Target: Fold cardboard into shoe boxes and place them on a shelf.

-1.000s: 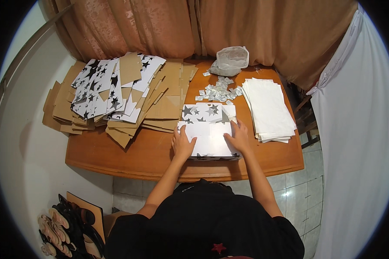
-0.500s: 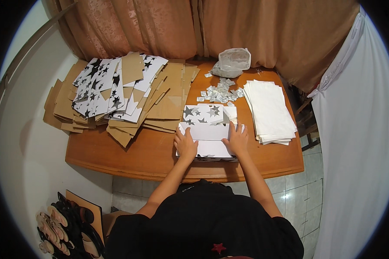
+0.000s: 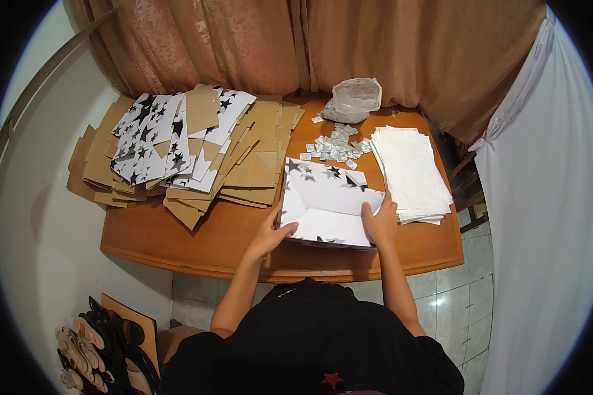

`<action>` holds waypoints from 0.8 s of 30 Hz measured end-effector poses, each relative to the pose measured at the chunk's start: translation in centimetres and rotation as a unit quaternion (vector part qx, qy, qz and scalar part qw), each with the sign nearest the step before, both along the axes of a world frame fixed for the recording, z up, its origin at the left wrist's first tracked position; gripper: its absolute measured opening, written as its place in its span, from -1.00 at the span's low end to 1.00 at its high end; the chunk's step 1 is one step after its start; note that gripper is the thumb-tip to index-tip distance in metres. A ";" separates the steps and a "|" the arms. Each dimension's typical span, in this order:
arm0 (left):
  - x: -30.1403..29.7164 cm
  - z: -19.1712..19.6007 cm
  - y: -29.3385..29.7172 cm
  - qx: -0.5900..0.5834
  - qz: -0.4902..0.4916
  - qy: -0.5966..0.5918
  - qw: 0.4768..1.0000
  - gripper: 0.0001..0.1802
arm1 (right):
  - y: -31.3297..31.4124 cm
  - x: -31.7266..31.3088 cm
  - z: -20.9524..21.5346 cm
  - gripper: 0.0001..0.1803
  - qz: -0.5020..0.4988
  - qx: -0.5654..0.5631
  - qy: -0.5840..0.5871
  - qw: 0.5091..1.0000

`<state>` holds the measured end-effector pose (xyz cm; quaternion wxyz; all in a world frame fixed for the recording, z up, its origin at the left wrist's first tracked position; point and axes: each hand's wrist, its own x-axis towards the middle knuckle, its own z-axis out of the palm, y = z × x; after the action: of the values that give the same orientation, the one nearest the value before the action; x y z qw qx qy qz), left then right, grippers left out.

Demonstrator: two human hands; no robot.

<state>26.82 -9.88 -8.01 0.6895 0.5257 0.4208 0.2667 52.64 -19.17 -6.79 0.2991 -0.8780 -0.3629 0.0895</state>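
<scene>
A white cardboard box (image 3: 333, 222) with black and grey stars sits open toward me near the front of the wooden table, its white inside showing. My left hand (image 3: 271, 236) grips its left side, thumb over the near corner and fingers partly hidden outside. On the opposite side, my right hand (image 3: 381, 220) has its thumb inside the wall and its fingers around the outside. The box's star-printed far flap (image 3: 316, 170) stands up at the back. Beyond it lie many small silvery packets (image 3: 336, 143) in a loose heap.
To the left spreads a large pile of flat brown cardboard (image 3: 254, 155) and star-printed sheets (image 3: 155, 135). A stack of white paper (image 3: 410, 172) lies on the right. At the back stands a clear plastic bag (image 3: 356, 99). Shoes (image 3: 105, 349) sit on the floor at lower left.
The box has opened up and turned slightly, its inside now exposed. My hands have moved apart, from pressing on its top to gripping its two sides.
</scene>
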 end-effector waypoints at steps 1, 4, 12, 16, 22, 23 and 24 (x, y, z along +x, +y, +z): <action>0.2 0.8 0.1 0.035 0.001 -0.034 0.999 -0.24 | -0.2 0.0 0.9 -0.12 -0.015 0.007 0.021 1.000; 0.6 4.6 0.5 0.075 -0.019 -0.073 0.994 -0.12 | -0.3 -0.1 1.7 -0.09 -0.031 0.010 0.046 0.998; 1.8 11.4 -0.6 0.416 0.071 0.045 0.905 -0.11 | 2.1 1.8 -6.1 -0.12 0.134 0.249 0.131 0.950; 2.7 13.0 -1.9 0.636 0.083 0.110 0.759 -0.19 | 2.0 1.4 -2.1 -0.21 0.264 0.079 0.167 0.947; 5.4 9.8 -3.1 0.714 -0.046 0.164 0.679 -0.41 | 1.3 0.4 3.0 -0.18 0.129 0.196 0.457 0.858; 5.9 8.7 -3.6 0.714 -0.053 0.169 0.678 -0.48 | 1.2 0.2 3.5 -0.15 0.099 0.179 0.467 0.860; 6.4 7.7 -4.0 0.712 -0.052 0.171 0.679 -0.48 | 1.2 0.1 3.8 -0.12 0.069 0.161 0.477 0.861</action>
<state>33.22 -13.88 -0.35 0.0350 0.9154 0.1865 0.3551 52.72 -18.00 -3.01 0.5662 -0.6403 -0.2447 0.4577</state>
